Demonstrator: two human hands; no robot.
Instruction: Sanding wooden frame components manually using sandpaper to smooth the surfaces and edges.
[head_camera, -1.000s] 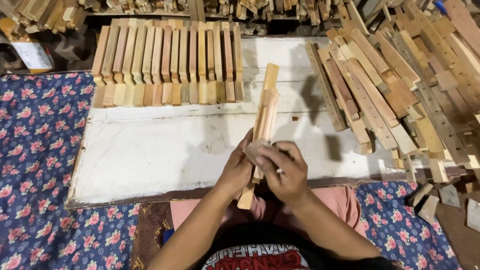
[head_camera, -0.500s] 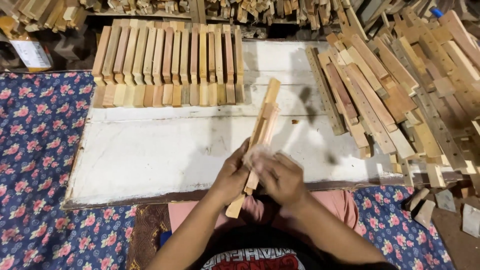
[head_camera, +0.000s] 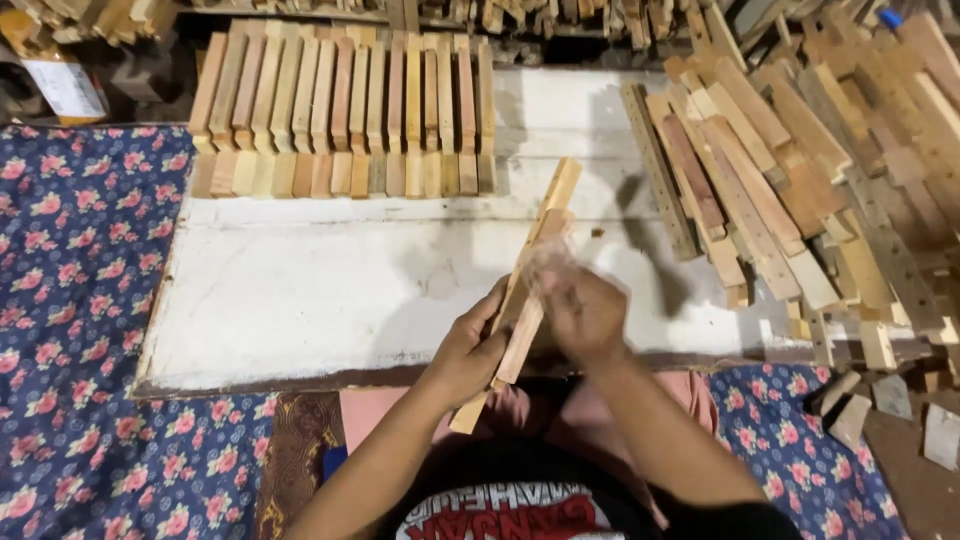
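Slid a touch lower now, wooden strip (head_camera: 530, 290) runs up-right, left hand (head_camera: 468, 350) clamped underneath, blurred right hand (head_camera: 582, 312) fingers curled on top.

Both forearms are reaching forward from the bottom of the view and meeting at the near edge of the desk (head_camera: 300, 300). The left hand (head_camera: 468, 352) is curling its fingers closed in a grip, thumb uppermost. The right hand (head_camera: 580, 312) is sitting just beside it, slightly higher, its fingers blurred.
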